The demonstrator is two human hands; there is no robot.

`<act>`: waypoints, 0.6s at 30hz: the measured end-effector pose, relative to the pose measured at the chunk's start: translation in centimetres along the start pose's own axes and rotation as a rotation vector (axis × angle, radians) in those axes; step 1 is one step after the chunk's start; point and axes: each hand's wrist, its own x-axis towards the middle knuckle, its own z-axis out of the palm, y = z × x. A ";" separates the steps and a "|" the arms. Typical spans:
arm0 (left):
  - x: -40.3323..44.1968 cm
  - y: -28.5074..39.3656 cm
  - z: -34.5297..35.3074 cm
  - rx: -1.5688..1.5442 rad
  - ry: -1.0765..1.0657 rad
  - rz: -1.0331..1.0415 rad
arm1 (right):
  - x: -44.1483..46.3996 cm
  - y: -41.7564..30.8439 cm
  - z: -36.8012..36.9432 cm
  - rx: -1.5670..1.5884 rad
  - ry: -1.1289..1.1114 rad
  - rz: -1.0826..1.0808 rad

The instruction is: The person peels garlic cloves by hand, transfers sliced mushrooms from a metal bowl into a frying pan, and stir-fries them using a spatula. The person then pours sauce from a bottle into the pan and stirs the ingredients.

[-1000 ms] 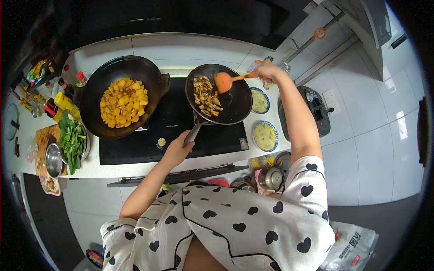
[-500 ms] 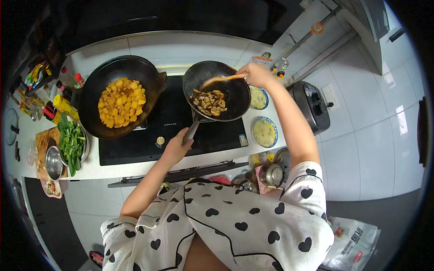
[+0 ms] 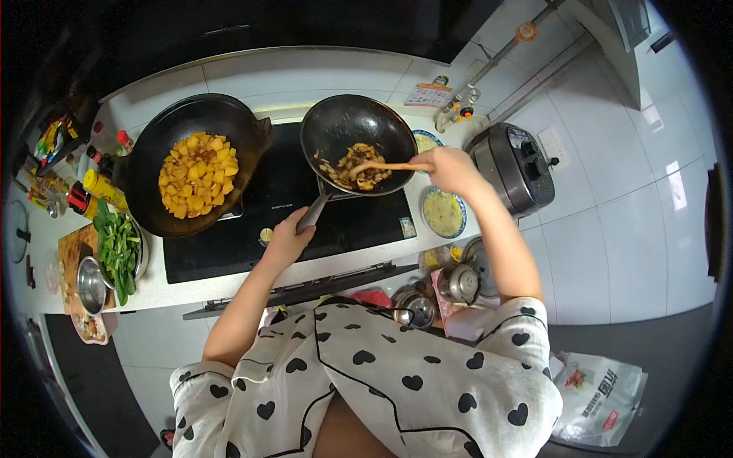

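Note:
My left hand (image 3: 290, 238) is closed round the grey handle of a black frying pan (image 3: 336, 114), which stands on the right side of the black stove (image 3: 305, 248). My right hand (image 3: 450, 169) grips an orange-brown spatula (image 3: 393, 166) by its handle. The spatula's head rests among browned mushroom-like slices (image 3: 366, 179) at the near side of the pan. To the left, a large dark wok (image 3: 195, 111) holds yellow-orange cubes (image 3: 198, 174). Two blue-rimmed plates of pale food, one of them (image 3: 443, 212) nearer me, lie right of the pan.
A dark electric cooker (image 3: 519, 168) stands at the right. Sauce bottles such as a yellow one (image 3: 104, 188) line the left side, near leafy greens (image 3: 117, 248), a metal bowl (image 3: 91, 285) and a wooden board (image 3: 69, 248). Below the counter are pots (image 3: 463, 283).
My right hand has come down toward me, and the spatula has swung from the pan's far side to its near side. The slices have been pushed about, and the view has shifted slightly.

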 end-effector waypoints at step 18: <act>0.2 0.3 -1.0 -0.057 -0.024 -0.057 | -3.2 1.2 -3.6 0.031 -0.059 0.078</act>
